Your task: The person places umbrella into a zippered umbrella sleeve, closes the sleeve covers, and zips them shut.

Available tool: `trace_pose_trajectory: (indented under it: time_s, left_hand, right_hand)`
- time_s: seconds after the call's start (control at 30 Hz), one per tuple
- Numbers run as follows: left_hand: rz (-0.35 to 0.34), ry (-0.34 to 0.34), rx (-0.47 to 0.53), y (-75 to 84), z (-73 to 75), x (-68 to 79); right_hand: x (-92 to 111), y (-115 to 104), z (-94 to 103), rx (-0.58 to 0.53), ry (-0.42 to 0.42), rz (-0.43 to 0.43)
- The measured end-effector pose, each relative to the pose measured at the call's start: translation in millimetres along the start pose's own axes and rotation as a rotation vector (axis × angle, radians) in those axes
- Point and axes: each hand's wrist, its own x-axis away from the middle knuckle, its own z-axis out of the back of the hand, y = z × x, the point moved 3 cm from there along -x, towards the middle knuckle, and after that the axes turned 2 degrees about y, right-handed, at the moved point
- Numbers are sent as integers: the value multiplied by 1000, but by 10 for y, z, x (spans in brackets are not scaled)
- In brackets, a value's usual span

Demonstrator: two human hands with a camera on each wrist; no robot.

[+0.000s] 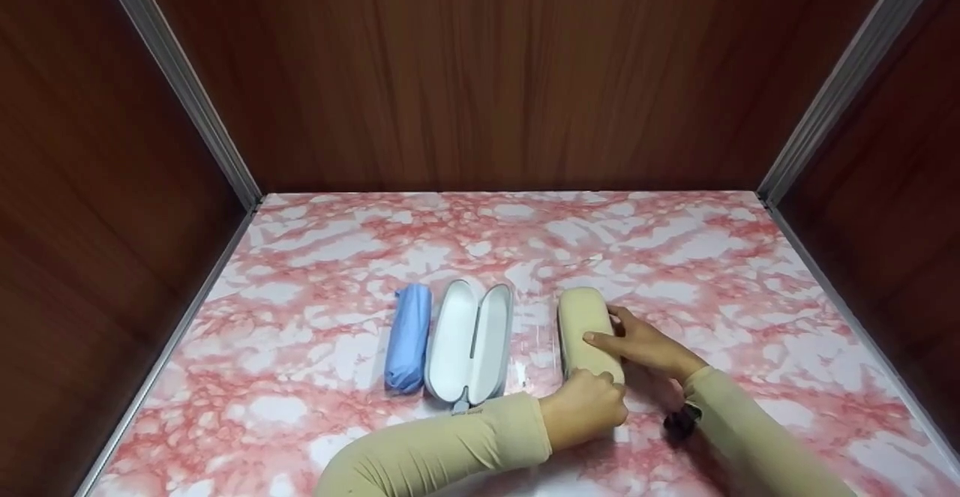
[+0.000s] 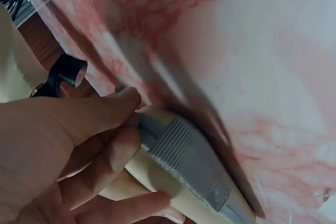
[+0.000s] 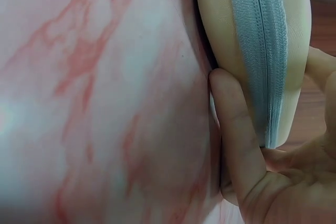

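A cream case [image 1: 583, 321] with a grey zipper [image 3: 262, 51] lies on the table, right of centre. My right hand [image 1: 649, 345] holds its right side, thumb on top and fingers low along the edge. At the near end, my left hand [image 1: 589, 411] pinches the zipper pull between thumb and index finger; the pull is mostly hidden by the fingertips. In the left wrist view the zipper band [image 2: 191, 163] runs away from these fingers, its teeth closed. The right wrist view also shows the zipper closed along the side.
Left of the cream case lies an open hard case [image 1: 454, 343] with a white inside. Beside it is a blue wrapped roll [image 1: 409, 339]. The red-and-white marbled table [image 1: 322, 257] is walled by brown wood panels [image 1: 480, 77] at the back and sides.
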Motion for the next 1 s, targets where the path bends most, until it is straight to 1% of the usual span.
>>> trace_pose_trajectory:
  time_s: [0.1,0.17,0.3,0.5,0.6,0.73,1.0]
  left_hand:
    - [11,49,-23,9,-15,22]
    - [19,66,-32,9,-18,35]
    - [25,71,-25,-6,-9,59]
    - [13,72,13,-51,5,106]
    - [11,58,39,-76,-6,134]
    - [14,33,69,-98,-12,155]
    - [44,-9,97,-142,-14,185]
  right_hand:
    - [-4,4,2,3,-1,-2]
    - [-5,4,5,2,-5,-4]
    - [-15,5,8,-6,-9,-9]
    - [-18,-5,18,-9,-17,-2]
    - [-15,-12,19,17,-30,6]
    - [-4,-12,26,25,-37,8]
    - [-17,5,30,-5,-33,11]
